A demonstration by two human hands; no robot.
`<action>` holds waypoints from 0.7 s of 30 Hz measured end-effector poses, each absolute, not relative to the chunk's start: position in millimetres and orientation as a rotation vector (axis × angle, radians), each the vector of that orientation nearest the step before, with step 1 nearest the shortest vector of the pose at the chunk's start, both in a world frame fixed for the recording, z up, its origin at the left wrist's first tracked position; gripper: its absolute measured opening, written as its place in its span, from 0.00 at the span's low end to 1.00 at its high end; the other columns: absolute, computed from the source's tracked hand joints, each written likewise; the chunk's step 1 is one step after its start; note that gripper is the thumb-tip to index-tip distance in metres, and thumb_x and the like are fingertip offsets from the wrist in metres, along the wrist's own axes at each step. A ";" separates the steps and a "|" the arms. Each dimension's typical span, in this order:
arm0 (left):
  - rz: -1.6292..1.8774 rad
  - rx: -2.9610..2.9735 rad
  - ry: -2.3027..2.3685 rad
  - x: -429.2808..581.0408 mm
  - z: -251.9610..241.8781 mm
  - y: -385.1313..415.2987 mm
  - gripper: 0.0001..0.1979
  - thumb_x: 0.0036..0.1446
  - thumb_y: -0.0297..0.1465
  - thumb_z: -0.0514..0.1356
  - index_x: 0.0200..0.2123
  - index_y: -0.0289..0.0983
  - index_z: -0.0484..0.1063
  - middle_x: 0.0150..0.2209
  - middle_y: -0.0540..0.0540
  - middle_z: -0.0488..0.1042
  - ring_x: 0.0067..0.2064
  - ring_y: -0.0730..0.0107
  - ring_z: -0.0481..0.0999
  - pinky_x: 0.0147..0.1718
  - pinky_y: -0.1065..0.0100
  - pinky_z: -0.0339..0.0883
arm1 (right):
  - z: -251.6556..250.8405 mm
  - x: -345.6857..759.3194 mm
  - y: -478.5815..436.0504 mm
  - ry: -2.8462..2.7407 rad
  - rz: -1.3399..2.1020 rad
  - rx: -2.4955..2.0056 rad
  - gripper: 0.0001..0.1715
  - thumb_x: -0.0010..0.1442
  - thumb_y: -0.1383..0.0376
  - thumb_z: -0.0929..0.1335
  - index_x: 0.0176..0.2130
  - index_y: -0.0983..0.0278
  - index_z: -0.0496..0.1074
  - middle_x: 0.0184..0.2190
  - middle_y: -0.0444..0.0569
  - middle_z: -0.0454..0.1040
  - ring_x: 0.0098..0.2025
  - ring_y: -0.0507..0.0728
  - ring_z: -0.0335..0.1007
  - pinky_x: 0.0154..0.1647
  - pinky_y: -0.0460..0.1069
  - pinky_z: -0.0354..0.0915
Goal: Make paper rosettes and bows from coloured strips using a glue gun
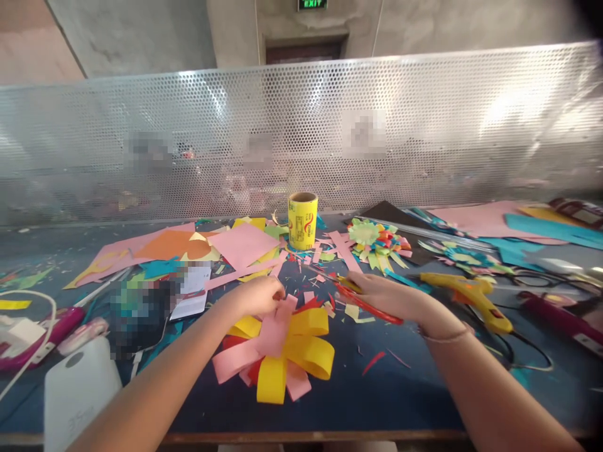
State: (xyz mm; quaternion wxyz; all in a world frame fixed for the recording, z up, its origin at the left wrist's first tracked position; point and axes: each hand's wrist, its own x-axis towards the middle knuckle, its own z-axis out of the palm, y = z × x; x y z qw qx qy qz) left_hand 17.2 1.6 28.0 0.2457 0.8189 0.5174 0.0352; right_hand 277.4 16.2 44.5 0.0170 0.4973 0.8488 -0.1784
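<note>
A looped paper flower (273, 351) in yellow, pink and red lies on the dark blue table near its front edge. My left hand (261, 295) is closed on a pink paper strip (276, 333) at the top of the flower. To the right, my right hand (381, 294) rests on or just above the table, over red-handled scissors (367, 304). Its fingers are together on the handles, and the blades point to the left. Paper scraps lie beyond both hands.
A yellow tape roll (303, 221) stands at the middle back before a perforated metal screen (301, 125). A yellow glue gun (471, 298) with a cable lies right. Left are a phone (192, 290) and a white power bank (81, 392). Paper rosettes (377, 242) lie behind my right hand.
</note>
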 end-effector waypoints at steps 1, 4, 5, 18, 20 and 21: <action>0.104 2.197 1.396 16.3 24.8 3.9 0.08 0.49 0.27 0.55 0.29 0.37 0.74 0.33 0.45 0.76 0.33 0.64 0.73 0.30 0.67 0.62 | 44.5 281.9 14.7 2.630 -0.578 1.518 0.24 0.61 0.47 0.57 0.38 0.64 0.66 0.37 0.55 0.74 0.38 0.59 0.72 0.38 0.50 0.64; 0.119 2.128 1.374 12.7 18.3 7.1 0.08 0.50 0.30 0.55 0.31 0.37 0.74 0.33 0.46 0.76 0.34 0.66 0.73 0.31 0.69 0.63 | 44.1 295.6 11.2 2.636 -0.638 1.470 0.23 0.61 0.48 0.57 0.39 0.63 0.66 0.38 0.55 0.75 0.40 0.60 0.72 0.39 0.52 0.64; 0.151 2.097 1.374 11.6 17.2 7.6 0.07 0.49 0.29 0.56 0.31 0.37 0.73 0.32 0.47 0.76 0.33 0.67 0.73 0.30 0.69 0.63 | 44.0 299.4 10.6 2.643 -0.664 1.464 0.23 0.61 0.48 0.57 0.39 0.63 0.66 0.39 0.56 0.75 0.40 0.61 0.72 0.39 0.52 0.64; 0.362 2.084 1.323 4.5 28.3 -18.0 0.07 0.52 0.28 0.54 0.29 0.37 0.72 0.32 0.48 0.74 0.34 0.68 0.72 0.31 0.70 0.61 | 59.3 280.5 0.3 2.637 -0.499 1.369 0.22 0.52 0.46 0.65 0.33 0.62 0.70 0.35 0.53 0.75 0.36 0.62 0.72 0.32 0.53 0.63; 0.387 2.087 1.335 4.8 27.5 -20.6 0.07 0.52 0.27 0.54 0.28 0.37 0.72 0.30 0.49 0.74 0.33 0.69 0.71 0.30 0.70 0.60 | 63.9 274.8 5.1 2.616 -0.481 1.315 0.22 0.51 0.45 0.65 0.31 0.62 0.68 0.31 0.51 0.75 0.32 0.61 0.72 0.29 0.52 0.61; 0.395 2.084 1.339 4.9 27.1 -21.1 0.07 0.52 0.27 0.54 0.28 0.37 0.72 0.30 0.49 0.73 0.33 0.69 0.71 0.30 0.70 0.60 | 66.1 272.1 7.5 2.600 -0.471 1.290 0.22 0.52 0.46 0.65 0.30 0.61 0.68 0.30 0.50 0.74 0.31 0.60 0.71 0.28 0.51 0.60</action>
